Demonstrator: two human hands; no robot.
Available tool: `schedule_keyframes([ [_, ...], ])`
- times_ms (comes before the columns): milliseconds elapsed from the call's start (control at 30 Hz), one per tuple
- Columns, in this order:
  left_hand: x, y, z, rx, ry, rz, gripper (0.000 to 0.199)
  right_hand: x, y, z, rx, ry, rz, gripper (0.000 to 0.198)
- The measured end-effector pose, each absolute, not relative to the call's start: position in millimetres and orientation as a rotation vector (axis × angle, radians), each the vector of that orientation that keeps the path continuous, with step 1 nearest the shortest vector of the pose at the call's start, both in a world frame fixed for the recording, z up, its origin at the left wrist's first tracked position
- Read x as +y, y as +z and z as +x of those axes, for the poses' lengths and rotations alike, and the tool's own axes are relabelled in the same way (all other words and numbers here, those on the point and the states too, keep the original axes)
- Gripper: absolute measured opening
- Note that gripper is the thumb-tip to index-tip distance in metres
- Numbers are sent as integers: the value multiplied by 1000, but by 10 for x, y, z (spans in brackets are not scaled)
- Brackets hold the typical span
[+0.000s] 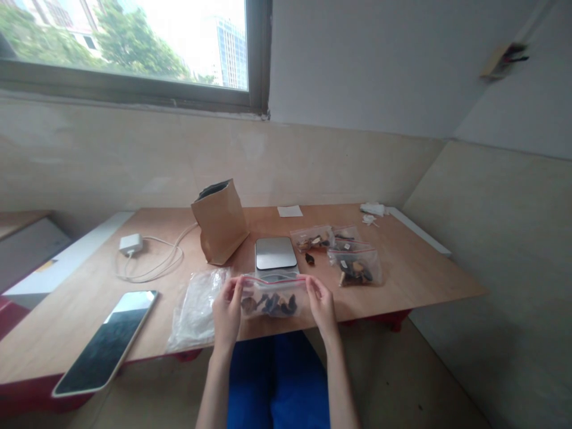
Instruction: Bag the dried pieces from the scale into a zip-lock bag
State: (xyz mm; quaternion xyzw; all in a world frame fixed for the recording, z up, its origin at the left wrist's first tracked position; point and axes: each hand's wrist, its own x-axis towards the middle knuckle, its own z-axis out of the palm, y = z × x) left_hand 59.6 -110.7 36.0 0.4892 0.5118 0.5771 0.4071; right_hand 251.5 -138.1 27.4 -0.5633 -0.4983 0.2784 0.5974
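A clear zip bag (300,305) with a red strip along its top is stretched between my two hands at the table's front edge. Dark, dried pieces lie in the bottom of it. My left hand (229,305) pinches the top left corner, and my right hand (320,300) pinches the top right corner. The bag's mouth looks slightly parted in the middle. Just behind it sits a small kitchen scale (276,253) with a silver plate, its front partly covered by the bag. One loose dark piece (310,259) rests to the right of the scale.
Several filled zip bags (357,271) lie to the right. A brown paper bag (222,223) stands open behind, left of the scale. Flat clear bags (199,310), a phone (107,342) and a white charger (131,243) with its cable occupy the left. White paper (290,211) lies at the back.
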Motion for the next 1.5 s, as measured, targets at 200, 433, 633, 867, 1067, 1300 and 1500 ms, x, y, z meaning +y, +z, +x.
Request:
schedule_keyframes([
  [200, -1101, 355, 585, 1311, 1469, 1237, 38, -1358, 177, 2502, -1149, 600, -1335, 37],
  [433, -1089, 297, 641, 1397, 1473, 1301, 36, -1282, 74, 2453, -1107, 335, -1376, 36],
  [633, -1104, 233, 667, 1473, 1489, 1383, 33, -1271, 86, 2421, -1158, 126, -1368, 29],
  [867, -1090, 203, 627, 1461, 1478, 1417, 32, -1282, 140, 2454, -1186, 130, -1298, 26],
  [1067, -1119, 259, 662, 1220, 1379, 1309, 37, -1307, 102, 2472, -1045, 411, -1246, 23],
  [1300, -1105, 256, 676, 1106, 1405, 1259, 29, -1363, 158, 2454, -967, 723, -1185, 25],
  [1500, -1108, 209, 697, 1222, 1487, 1349, 31, -1377, 148, 2479, -998, 730, -1179, 19],
])
